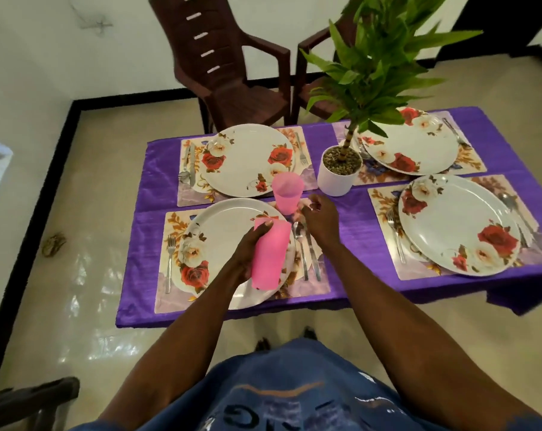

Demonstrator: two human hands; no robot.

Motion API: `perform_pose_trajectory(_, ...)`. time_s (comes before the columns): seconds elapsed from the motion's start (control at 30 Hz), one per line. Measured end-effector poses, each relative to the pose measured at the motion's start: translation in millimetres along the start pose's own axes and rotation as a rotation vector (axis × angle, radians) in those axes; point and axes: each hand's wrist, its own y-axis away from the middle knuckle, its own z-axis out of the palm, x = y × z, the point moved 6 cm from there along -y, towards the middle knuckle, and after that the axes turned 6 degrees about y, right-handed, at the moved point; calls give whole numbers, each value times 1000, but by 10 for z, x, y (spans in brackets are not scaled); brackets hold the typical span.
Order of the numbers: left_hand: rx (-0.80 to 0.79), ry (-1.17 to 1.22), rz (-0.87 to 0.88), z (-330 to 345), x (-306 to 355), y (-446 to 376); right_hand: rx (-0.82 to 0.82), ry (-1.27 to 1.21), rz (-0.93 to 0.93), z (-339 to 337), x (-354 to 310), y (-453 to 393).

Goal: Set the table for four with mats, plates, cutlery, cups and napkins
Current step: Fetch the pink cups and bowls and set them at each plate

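One pink cup stands between the two near plates beside the loosely curled, empty right hand, so the left hand, gripping the stacked cups, should hold them steady while each next cup is pulled off.

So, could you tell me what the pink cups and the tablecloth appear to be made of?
The pink cups look like thin matte plastic: light shows through the standing one's wall. The left hand grips a stack of the same look. The purple tablecloth seems satin-like fabric, judging by its sheen and fine creases.
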Motion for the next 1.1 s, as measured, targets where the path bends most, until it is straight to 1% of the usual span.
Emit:
perform_pose_trajectory(0.1,-84,79,-128,205,-129,-18,34,-1,26,-233,12,88)
perform_pose_trajectory(0.2,-266,147,-211,556,-229,-52,30,-136,112,-505,142,176)
perform_pose_trajectory(0.3,-342,58,-277,869,-321,-86,-31,-205,145,-780,285,285)
perform_pose_trajectory(0.37,-390,5,-300,1059,-348,-115,-84,-259,118,-964,289,344)
perform_pose_trajectory(0.4,-398,-27,-306,1158,-369,-137,-116,-271,105,-1065,306,360)
perform_pose_trajectory(0.6,-380,-205,-289,1705,-458,-303,-342,-160,39,-1536,520,326)
perform_pose_trajectory(0.77,-413,-222,-313,2450,-752,-390,-463,-87,-7,-2255,745,201)
perform_pose_trajectory(0.83,-424,-199,-301,2831,-852,-417,-427,-48,-19,-2598,859,104)
perform_pose_trajectory(0.93,-437,-180,-289,3399,-962,-459,-308,-42,-11,-3120,1059,-60)
perform_pose_trajectory(1.1,-471,-63,-283,4082,-1101,-536,-158,-146,72,-3722,1277,-307)
